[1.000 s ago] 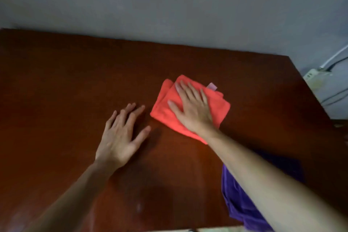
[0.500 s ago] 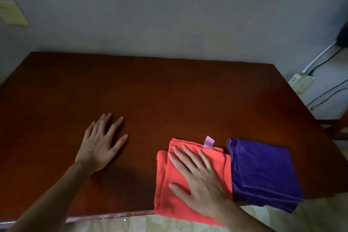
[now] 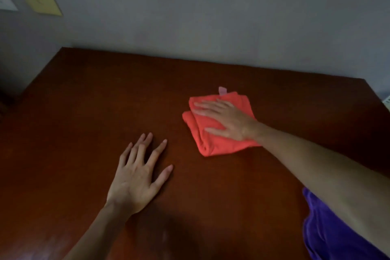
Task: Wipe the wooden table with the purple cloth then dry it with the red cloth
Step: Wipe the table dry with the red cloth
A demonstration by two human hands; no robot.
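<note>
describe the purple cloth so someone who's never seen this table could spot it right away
Start at the dark wooden table against the grey wall and go to its near right corner. The purple cloth lies there, partly hidden under the forearm of the right hand. Unlike the red cloth under that hand's palm further back, it is deep violet and nobody touches it.

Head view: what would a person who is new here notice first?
The bright red cloth stands out, folded, right of centre on the dark wooden table, with the right hand flat on it. The left hand lies spread on bare wood nearby, and a purple cloth shows at bottom right.
</note>
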